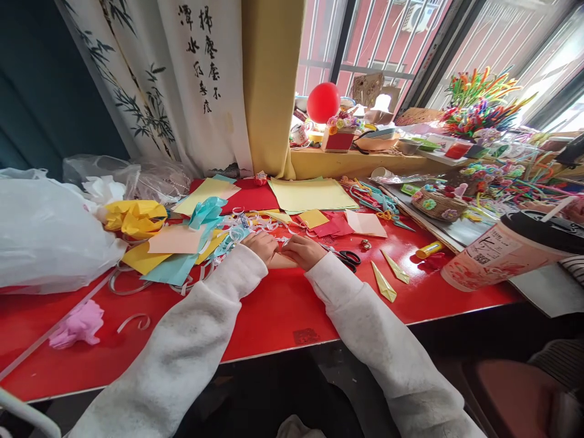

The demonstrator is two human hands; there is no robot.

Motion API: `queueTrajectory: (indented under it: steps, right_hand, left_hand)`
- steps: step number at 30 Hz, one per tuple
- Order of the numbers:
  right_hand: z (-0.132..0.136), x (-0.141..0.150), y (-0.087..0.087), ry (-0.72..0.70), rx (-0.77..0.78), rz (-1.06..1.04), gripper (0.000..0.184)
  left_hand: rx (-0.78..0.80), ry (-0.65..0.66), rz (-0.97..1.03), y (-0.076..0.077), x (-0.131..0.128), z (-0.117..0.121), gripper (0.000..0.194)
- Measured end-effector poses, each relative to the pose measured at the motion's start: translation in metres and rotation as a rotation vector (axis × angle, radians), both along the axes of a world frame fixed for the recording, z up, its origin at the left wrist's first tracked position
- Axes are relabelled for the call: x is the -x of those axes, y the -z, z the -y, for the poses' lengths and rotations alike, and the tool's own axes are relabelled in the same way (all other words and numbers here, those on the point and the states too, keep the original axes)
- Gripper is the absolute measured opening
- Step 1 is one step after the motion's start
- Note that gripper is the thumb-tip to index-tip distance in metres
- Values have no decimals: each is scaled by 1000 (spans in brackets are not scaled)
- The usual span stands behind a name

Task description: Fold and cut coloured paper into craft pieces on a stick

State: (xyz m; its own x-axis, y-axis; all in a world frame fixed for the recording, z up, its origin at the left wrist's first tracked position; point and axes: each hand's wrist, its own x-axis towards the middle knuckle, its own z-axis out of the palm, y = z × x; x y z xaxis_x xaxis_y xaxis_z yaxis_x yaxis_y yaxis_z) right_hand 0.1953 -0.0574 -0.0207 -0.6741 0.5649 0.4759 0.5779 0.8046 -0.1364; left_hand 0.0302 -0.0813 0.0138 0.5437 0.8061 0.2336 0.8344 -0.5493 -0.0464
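My left hand and my right hand meet over the red table, fingers closed in a pinch. Between them shows a piece of peach paper; the fingers hide most of it. Beside my right hand lie black-handled scissors, partly covered by that sleeve. Two folded yellow paper pieces rest farther right, near two small metallic bells. Curled white and blue paper strips heap up past my left hand. Yellow, red and peach paper squares lie just beyond the hands.
A white plastic bag and crumpled yellow paper stand at left, with crumpled pink paper nearer. At right are a lidded drink cup, a yellow glue tube and a woven basket. Large yellow sheets lie behind.
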Motion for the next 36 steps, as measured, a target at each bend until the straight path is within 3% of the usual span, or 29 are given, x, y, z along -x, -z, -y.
queueTrajectory:
  steps: [12,18,32,36]
  right_hand:
    - [-2,0,-1,83,-143,41,24]
    - [-1,-2,-1,134,-170,120,27]
    - [-3,-3,1,76,-59,49,28]
    - [-3,-2,2,106,-40,99,26]
  left_hand:
    - [-141,11,15,6,2,-5,27]
    - [-48,-1,34,6,3,-4,24]
    - [-109,5,2,11,7,-9,25]
    - [-12,10,27,10,5,-7,20]
